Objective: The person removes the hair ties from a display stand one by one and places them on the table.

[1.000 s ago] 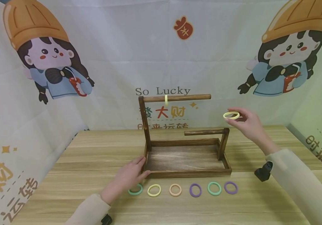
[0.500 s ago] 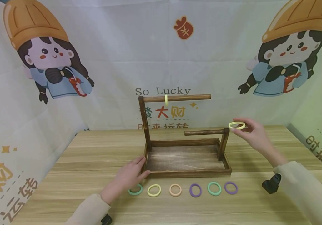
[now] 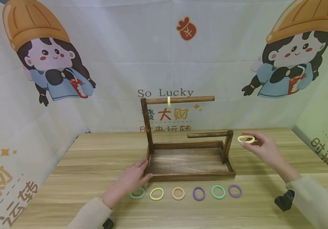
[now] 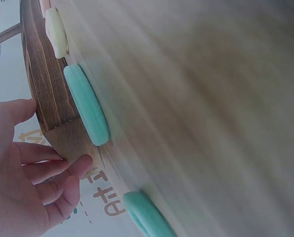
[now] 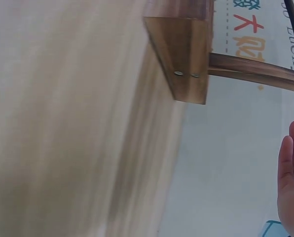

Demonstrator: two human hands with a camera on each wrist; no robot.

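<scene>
A dark wooden rack (image 3: 191, 176) stands on the table: a shallow tray with a tall post at left, a short post at right, and a horizontal bar on each. A pale yellow ring (image 3: 168, 101) hangs on the upper bar (image 3: 192, 99). My left hand (image 3: 131, 176) rests at the tray's front left corner, thumb on the front wall, fingers along the left side. Right of the short post (image 3: 227, 148), my right hand (image 3: 265, 149) pinches another yellow ring (image 3: 246, 139) above the table. The right wrist view shows that hand (image 5: 292, 177) only partly.
Several rings lie in a row before the tray: teal (image 3: 138, 192), yellow (image 3: 156, 194), peach (image 3: 178, 193), purple (image 3: 199, 193), teal (image 3: 218, 192), purple (image 3: 235, 191). The left wrist view shows one more teal piece (image 4: 147, 215) near the hand. A printed cloth (image 3: 224, 63) hangs behind.
My right hand has moved down and a little to the right with the yellow ring, from above the short post's height to beside it. The left hand and the rack have stayed put.
</scene>
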